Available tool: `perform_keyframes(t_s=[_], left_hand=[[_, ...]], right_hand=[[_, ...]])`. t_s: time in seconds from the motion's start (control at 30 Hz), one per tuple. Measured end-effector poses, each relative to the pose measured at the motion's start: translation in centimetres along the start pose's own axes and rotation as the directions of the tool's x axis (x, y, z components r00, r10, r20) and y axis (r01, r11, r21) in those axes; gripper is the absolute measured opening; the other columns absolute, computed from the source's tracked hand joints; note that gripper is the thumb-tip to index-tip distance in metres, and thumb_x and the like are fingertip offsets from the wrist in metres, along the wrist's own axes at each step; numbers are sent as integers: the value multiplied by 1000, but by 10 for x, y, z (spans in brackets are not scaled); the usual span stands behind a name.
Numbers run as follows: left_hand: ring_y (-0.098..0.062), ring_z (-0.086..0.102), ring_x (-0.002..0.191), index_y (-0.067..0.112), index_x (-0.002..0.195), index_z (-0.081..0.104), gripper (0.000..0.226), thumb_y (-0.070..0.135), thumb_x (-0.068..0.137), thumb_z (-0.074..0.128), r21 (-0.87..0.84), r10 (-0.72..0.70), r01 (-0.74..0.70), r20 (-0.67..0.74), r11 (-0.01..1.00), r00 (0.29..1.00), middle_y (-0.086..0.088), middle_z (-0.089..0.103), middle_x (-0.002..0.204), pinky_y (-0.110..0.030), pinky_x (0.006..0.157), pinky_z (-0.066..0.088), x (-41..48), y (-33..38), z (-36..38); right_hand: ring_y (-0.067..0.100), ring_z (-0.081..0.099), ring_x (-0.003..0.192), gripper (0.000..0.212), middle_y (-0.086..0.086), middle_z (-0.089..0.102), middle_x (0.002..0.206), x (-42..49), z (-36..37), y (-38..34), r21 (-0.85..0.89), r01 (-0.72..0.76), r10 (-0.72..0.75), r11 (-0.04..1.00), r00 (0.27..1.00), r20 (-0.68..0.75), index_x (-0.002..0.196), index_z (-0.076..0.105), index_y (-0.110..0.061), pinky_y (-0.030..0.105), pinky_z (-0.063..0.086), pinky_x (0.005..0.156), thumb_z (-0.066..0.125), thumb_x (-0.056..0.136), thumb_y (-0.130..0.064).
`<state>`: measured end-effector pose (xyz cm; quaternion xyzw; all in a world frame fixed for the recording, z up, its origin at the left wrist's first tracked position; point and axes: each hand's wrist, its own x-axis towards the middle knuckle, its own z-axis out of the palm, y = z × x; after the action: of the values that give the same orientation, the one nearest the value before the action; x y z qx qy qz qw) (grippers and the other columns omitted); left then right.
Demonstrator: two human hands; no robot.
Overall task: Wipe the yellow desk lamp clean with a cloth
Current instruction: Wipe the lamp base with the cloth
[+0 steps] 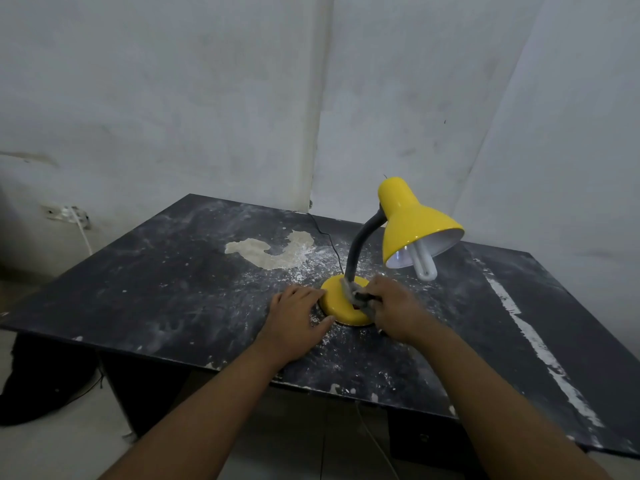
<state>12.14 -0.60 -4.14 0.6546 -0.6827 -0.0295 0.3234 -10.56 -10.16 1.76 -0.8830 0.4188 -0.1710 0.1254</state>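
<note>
The dusty black table [173, 289] carries the yellow desk lamp [408, 209], right of centre. My left hand [294, 317], fingers flat, steadies its base [337, 308]. My right hand [394, 310] grips the grey cloth [356, 294] at the neck's foot. Judgement: base wiping is under way, with neck [360, 244] and shade [422, 226] outstanding. No legible writing.

The lamp [415, 216] is finished in bright yellow on shade and base, with a dark grey neck [360, 244]. The shade's lining and the bulb [425, 266] are seen as white. The cloth [355, 292] is grey. The worktop [173, 289] is coloured black and mottled with white speckles. It is marked by a beige patch [273, 252] at centre frame and a white streak [530, 334] at right.
</note>
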Motion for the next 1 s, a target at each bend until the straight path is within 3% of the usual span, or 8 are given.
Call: perform_keyframes(t_s=[0.13,0.23,0.37,0.53,0.6,0.7,0.77,1.0], left_hand=[[-11,44,136,31,150,55,70,70,92,55,-25,-9,9,-6,1000,1000,13,60,143,-49,120,31,0,-1,-1],[-10,43,136,32,152,54,71,69,92,56,-17,-13,13,0,1000,1000,14,59,143,-48,120,31,0,1,-2],[-10,42,136,33,150,55,68,67,91,57,-29,-22,22,7,999,1000,15,59,144,-50,120,31,-1,2,-3],[-10,43,136,32,152,54,71,69,91,56,-30,-22,22,3,999,1000,16,60,146,-48,118,33,1,-1,0],[-9,45,134,31,151,56,71,69,91,57,-46,-20,20,-7,999,1000,16,62,143,-46,116,34,2,-2,0],[-7,47,129,31,147,60,67,65,90,61,-90,-33,32,-12,995,999,16,65,136,-45,115,34,1,-1,-1],[-6,49,123,34,141,61,57,57,89,65,-139,-53,50,-21,989,998,17,66,125,-45,115,35,1,-1,-1],[-6,57,111,39,115,44,39,31,85,67,-284,-150,121,-80,951,985,19,59,114,-49,104,49,-2,2,-10]], right_hand=[[25,64,106,38,4,72,119,5,-14,-1,99,-2,13,995,994,-107,124,77,-13,42,54,87,52,100,2],[27,63,105,24,4,67,115,12,0,-13,72,16,-10,997,997,-82,119,76,-14,40,50,82,60,101,-15],[23,54,107,40,4,63,116,13,27,-17,-72,19,-30,997,989,-147,131,74,-18,37,44,85,69,98,-40],[12,55,82,7,-13,56,91,21,14,-9,92,61,-50,994,991,-120,91,75,-26,33,40,73,74,97,-29],[3,55,79,6,-20,56,94,25,5,-6,100,80,-66,992,988,-137,96,74,-29,29,40,69,72,100,-24],[15,61,97,23,-12,64,116,30,15,-7,-15,61,-63,998,985,-163,123,79,-20,26,42,77,67,104,-25],[21,59,110,25,-4,68,122,28,32,-12,-69,38,-51,997,981,-188,123,81,-21,30,42,86,65,104,-23],[21,63,98,19,-2,72,110,32,8,-17,64,58,-50,996,991,-120,111,82,-20,38,49,81,67,102,-23]])
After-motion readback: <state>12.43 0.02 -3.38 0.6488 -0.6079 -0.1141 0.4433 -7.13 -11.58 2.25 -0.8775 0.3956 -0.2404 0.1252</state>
